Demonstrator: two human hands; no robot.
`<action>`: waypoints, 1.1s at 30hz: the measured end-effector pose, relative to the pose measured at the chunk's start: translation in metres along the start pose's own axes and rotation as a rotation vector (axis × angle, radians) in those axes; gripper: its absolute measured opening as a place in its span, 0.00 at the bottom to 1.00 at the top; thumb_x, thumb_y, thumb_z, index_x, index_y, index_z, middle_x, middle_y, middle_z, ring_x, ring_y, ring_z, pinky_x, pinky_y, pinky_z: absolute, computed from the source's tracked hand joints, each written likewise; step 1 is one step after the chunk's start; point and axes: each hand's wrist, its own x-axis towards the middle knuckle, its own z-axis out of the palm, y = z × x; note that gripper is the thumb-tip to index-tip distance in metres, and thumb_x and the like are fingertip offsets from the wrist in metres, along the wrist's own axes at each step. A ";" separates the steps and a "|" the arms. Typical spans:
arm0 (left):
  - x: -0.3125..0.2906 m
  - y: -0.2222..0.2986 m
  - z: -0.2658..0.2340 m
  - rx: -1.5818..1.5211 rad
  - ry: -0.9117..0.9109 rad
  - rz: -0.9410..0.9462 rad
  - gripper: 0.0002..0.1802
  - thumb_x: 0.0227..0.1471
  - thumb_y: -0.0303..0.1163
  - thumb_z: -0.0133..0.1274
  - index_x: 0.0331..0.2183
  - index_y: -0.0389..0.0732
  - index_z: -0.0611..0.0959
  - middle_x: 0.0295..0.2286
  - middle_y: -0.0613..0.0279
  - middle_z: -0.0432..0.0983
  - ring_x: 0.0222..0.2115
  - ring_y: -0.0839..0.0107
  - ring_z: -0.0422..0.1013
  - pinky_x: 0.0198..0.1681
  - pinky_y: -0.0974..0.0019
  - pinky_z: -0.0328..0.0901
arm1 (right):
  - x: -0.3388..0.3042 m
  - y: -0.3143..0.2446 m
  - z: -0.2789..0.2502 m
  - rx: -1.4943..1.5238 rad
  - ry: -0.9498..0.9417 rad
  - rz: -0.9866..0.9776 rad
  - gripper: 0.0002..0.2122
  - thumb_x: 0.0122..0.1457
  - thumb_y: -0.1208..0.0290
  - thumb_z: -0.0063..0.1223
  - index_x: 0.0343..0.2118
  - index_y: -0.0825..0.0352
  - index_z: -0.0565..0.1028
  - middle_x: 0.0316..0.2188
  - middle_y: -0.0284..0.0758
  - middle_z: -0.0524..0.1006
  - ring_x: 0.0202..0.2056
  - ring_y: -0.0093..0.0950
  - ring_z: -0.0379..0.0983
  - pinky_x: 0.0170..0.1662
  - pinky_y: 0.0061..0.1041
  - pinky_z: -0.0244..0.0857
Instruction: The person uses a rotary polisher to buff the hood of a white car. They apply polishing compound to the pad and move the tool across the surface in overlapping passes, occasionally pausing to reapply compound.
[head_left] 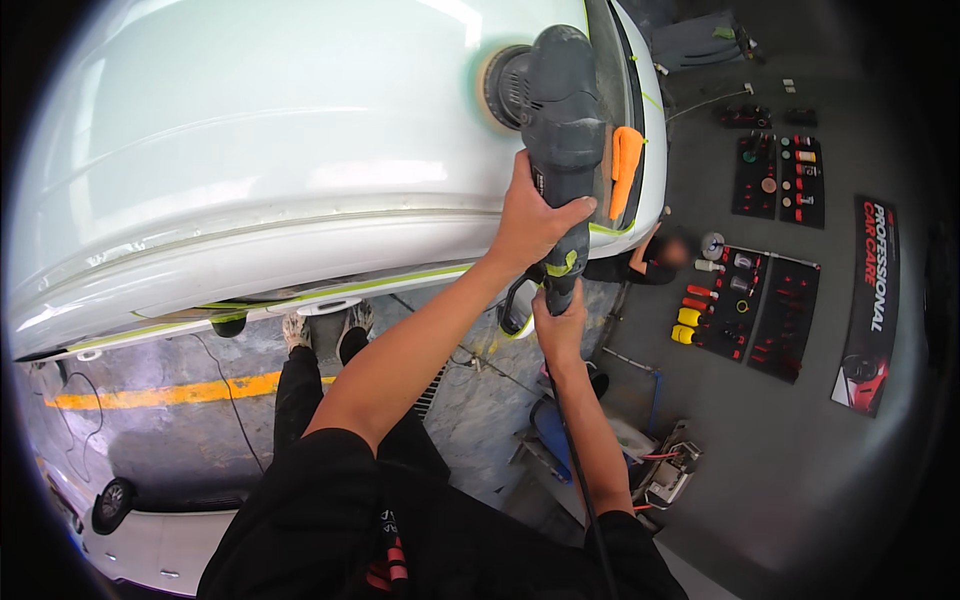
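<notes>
Polisher (562, 110): black, corded; was held over the white car roof (280, 130), beside the taped glass edge, pad (503, 86) at the paint.
Left hand (538, 222): was wrapped firmly around the body, thumb across.
Right hand (560, 325): was closed round the rear end.
Cord (572, 440): ran down past the right forearm, best kept off paint.
Pad handling: flat contact, light even pressure and slow overlapping passes seemed advisable.

On the white car (290, 130) rest an orange cloth (626, 172) and the polisher's pad (492, 88)
</notes>
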 end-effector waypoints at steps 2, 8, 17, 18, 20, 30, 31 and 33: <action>0.002 -0.003 -0.001 0.010 0.000 0.007 0.44 0.43 0.34 0.74 0.56 0.34 0.66 0.47 0.52 0.75 0.47 0.64 0.74 0.54 0.60 0.69 | 0.002 0.000 0.002 -0.011 0.015 -0.006 0.15 0.58 0.75 0.64 0.46 0.69 0.74 0.32 0.47 0.84 0.35 0.40 0.86 0.38 0.35 0.75; -0.008 0.026 -0.034 0.055 0.066 0.077 0.43 0.44 0.33 0.73 0.55 0.34 0.66 0.46 0.51 0.75 0.44 0.65 0.75 0.50 0.60 0.71 | -0.003 -0.009 0.032 -0.001 -0.039 -0.047 0.15 0.57 0.75 0.65 0.46 0.68 0.74 0.32 0.48 0.84 0.35 0.45 0.85 0.39 0.36 0.74; -0.026 0.046 0.009 0.307 0.155 -0.135 0.42 0.42 0.38 0.70 0.52 0.29 0.66 0.40 0.39 0.80 0.40 0.47 0.80 0.48 0.52 0.72 | -0.053 -0.088 -0.044 0.298 -0.267 0.419 0.14 0.72 0.62 0.55 0.49 0.66 0.68 0.22 0.34 0.75 0.19 0.25 0.73 0.22 0.27 0.66; -0.031 0.042 0.024 0.378 0.127 -0.194 0.42 0.42 0.39 0.68 0.52 0.29 0.66 0.40 0.36 0.81 0.41 0.41 0.80 0.49 0.49 0.72 | -0.063 -0.092 -0.058 0.341 -0.225 0.452 0.16 0.73 0.57 0.50 0.50 0.67 0.69 0.20 0.33 0.73 0.17 0.24 0.70 0.20 0.26 0.64; -0.036 0.036 0.038 0.417 0.061 -0.331 0.42 0.43 0.40 0.67 0.52 0.28 0.65 0.40 0.32 0.81 0.43 0.37 0.79 0.49 0.46 0.71 | -0.075 -0.096 -0.071 0.395 -0.181 0.493 0.21 0.76 0.50 0.41 0.50 0.67 0.69 0.18 0.33 0.69 0.16 0.23 0.67 0.17 0.25 0.61; -0.088 0.079 0.006 0.227 0.201 -0.200 0.39 0.45 0.32 0.67 0.53 0.30 0.65 0.34 0.42 0.82 0.33 0.49 0.81 0.40 0.54 0.73 | -0.122 -0.114 -0.076 0.119 -0.316 0.432 0.29 0.76 0.42 0.35 0.59 0.70 0.65 0.20 0.30 0.71 0.19 0.20 0.67 0.23 0.22 0.61; -0.090 0.080 0.007 0.226 0.208 -0.187 0.39 0.45 0.33 0.67 0.54 0.30 0.65 0.34 0.43 0.82 0.33 0.50 0.81 0.40 0.54 0.73 | -0.123 -0.119 -0.076 0.148 -0.306 0.445 0.29 0.76 0.43 0.35 0.58 0.70 0.65 0.20 0.30 0.71 0.19 0.20 0.67 0.23 0.22 0.61; -0.089 0.078 0.011 0.288 0.160 -0.267 0.40 0.46 0.35 0.67 0.54 0.30 0.65 0.33 0.43 0.82 0.34 0.50 0.81 0.41 0.54 0.73 | -0.121 -0.129 -0.078 0.208 -0.284 0.472 0.29 0.76 0.43 0.35 0.58 0.70 0.65 0.19 0.30 0.71 0.18 0.20 0.67 0.22 0.22 0.61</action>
